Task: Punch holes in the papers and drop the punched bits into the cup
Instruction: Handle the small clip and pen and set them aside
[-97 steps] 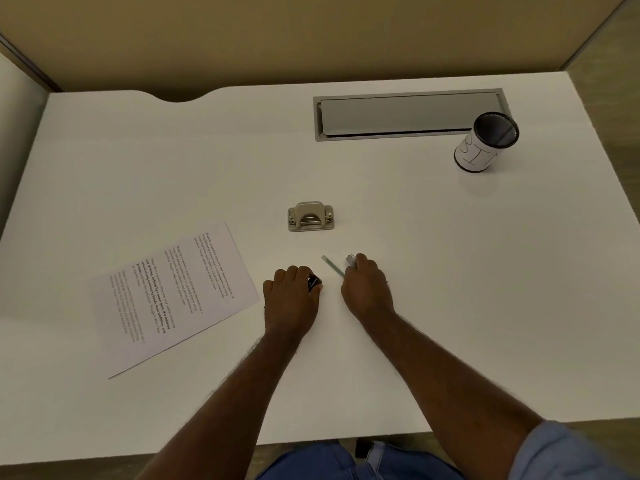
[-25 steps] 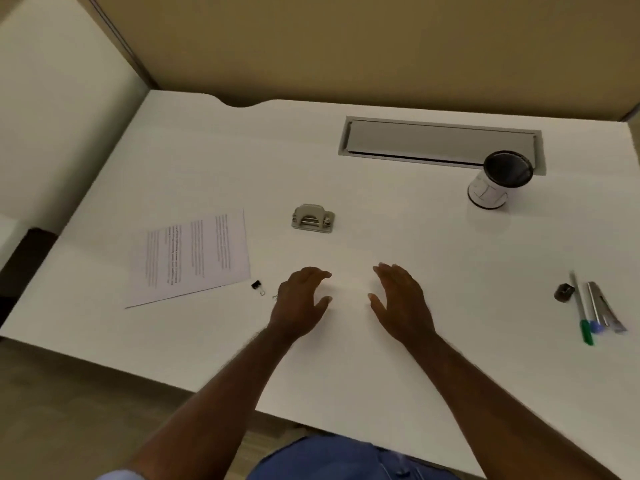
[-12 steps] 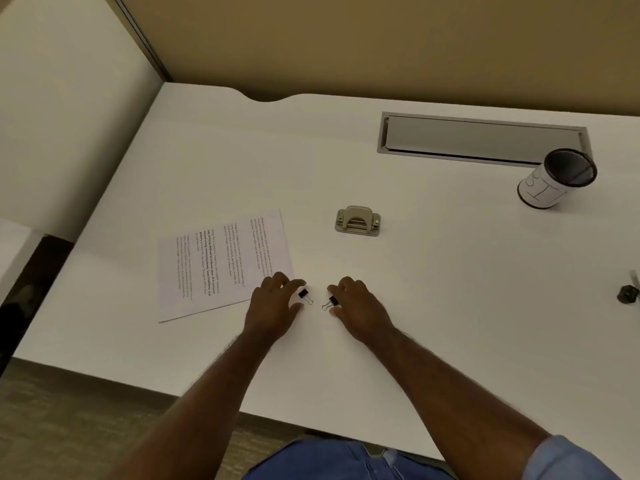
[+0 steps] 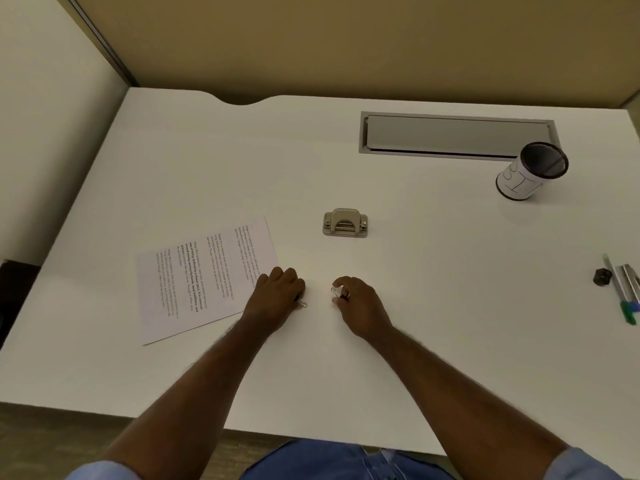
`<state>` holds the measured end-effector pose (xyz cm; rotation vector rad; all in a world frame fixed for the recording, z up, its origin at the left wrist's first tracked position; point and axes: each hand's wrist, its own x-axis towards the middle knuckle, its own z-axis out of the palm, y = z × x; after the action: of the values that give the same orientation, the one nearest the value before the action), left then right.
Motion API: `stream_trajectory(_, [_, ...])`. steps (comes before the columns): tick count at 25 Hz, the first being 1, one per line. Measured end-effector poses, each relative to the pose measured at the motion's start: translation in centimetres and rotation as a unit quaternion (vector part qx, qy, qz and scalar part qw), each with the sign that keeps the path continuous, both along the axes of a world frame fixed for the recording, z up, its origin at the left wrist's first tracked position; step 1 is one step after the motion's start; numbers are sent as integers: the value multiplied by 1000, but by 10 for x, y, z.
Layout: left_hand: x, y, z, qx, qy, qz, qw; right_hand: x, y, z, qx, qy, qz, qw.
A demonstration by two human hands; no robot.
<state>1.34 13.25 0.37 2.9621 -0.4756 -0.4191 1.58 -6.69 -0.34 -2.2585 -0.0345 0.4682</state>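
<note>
A printed sheet of paper lies flat on the white desk, left of centre. A small metal hole punch sits beyond my hands. The cup, white with a dark mesh inside, stands at the far right. My left hand rests at the paper's right edge, fingers curled over a small binder clip. My right hand pinches another small binder clip between thumb and fingers.
Pens and a small dark object lie at the right edge of the desk. A grey cable-tray lid is set into the desk at the back. Partition walls stand behind and to the left.
Both hands have closed over the two binder clips, which lay beside the fingertips half a second ago. The view has shifted slightly.
</note>
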Motion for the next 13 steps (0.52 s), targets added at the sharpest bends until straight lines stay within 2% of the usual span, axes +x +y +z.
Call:
stream_trajectory(2, [2, -2, 3, -18, -14, -25, 999, 2, -7, 2, 104, 87, -118, 984])
stream_trajectory(4, [3, -14, 7, -84, -11, -10, 996, 2, -19, 7, 243, 197, -221, 924])
stream_trajectory(5, [4, -25, 10, -140, 10, 29, 990, 2, -26, 11, 301, 236, -257, 888])
stream_trajectory(6, [5, -39, 15, -209, 36, 82, 974, 2, -33, 15, 343, 263, -283, 856])
stream_trajectory(8, [8, -73, 24, -348, 60, 168, 920, 0, -48, 21, 411, 303, -322, 797])
stream_trajectory(10, [10, -111, 31, -427, 67, 183, 883, -2, -64, 24, 481, 337, -345, 732])
stream_trajectory(13, [13, -166, 38, -429, 81, 127, 891, 1, -96, 26, 559, 340, -359, 666])
